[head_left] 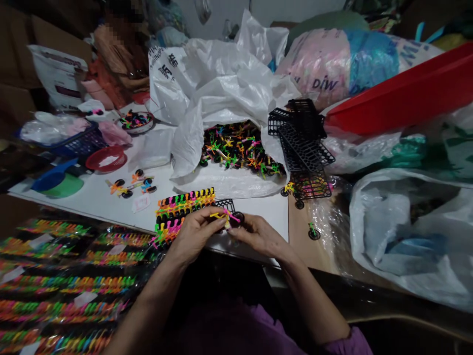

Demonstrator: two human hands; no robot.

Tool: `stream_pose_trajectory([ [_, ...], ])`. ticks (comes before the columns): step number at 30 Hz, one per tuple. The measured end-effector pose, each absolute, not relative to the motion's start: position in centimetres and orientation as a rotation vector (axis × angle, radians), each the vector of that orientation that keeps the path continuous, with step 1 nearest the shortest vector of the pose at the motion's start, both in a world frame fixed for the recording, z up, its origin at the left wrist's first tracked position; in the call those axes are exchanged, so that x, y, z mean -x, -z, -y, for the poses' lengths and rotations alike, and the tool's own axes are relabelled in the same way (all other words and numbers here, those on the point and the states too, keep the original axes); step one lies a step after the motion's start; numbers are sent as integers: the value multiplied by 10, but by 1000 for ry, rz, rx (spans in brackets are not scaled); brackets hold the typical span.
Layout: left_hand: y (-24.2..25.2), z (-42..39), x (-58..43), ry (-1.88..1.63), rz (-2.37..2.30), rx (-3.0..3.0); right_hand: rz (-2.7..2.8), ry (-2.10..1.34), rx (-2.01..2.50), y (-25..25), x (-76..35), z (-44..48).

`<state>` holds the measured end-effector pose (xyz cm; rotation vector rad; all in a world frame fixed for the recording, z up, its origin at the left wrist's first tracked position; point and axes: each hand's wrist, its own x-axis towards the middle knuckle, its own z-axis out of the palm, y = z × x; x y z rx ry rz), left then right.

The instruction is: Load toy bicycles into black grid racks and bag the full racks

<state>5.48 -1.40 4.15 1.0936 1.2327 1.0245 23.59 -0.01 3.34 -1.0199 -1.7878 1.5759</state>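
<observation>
Both my hands meet over the near edge of the white table, holding a small plastic toy bicycle (229, 216) with pink and yellow parts and a black wheel. My left hand (194, 231) pinches its yellow end between thumb and fingers. On the wheel side, my right hand (260, 235) has its fingers closed on the same toy. Beside my left hand lies a black rack (225, 204) filled with rows of colourful toy bicycles (185, 199); its right end shows bare black grid. Part of the rack is hidden behind my left hand.
A large white sack (232, 185) spills many toy bicycles (240, 148) ahead. Black racks (303, 133) are stacked at its right. Loose toys (133, 185) and a red basket (106, 159) lie left. Packed trays (66, 286) fill the lower left. A person (120, 59) sits far left.
</observation>
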Motion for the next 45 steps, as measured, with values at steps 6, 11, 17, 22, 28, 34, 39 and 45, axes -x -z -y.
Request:
stream_pose_trajectory([
  [6,-45,23,-61,-1086,-1290,-1170,1745,-1176,1094,-51,-234,8],
  [11,-43,39,-68,-1277,-1206,-1266,1793,-790,1129,-64,-223,34],
  [17,-39,46,-71,-1445,-1164,-1448,1791,-547,1090,-57,-214,49],
  [22,-24,39,-74,-1384,-1267,-1235,1838,-568,1149,-46,-212,38],
  [28,-24,35,-78,-1196,-1180,-599,1819,-822,1279,-38,-221,22],
  [34,-32,35,-71,-1195,-1143,-541,1669,-1513,1257,-22,-241,22],
  [39,-28,35,-73,-1182,-1102,-552,1648,-1863,1057,-21,-234,28],
  [45,-20,43,-63,-1092,-1219,-775,1773,-1725,1133,-7,-227,29],
])
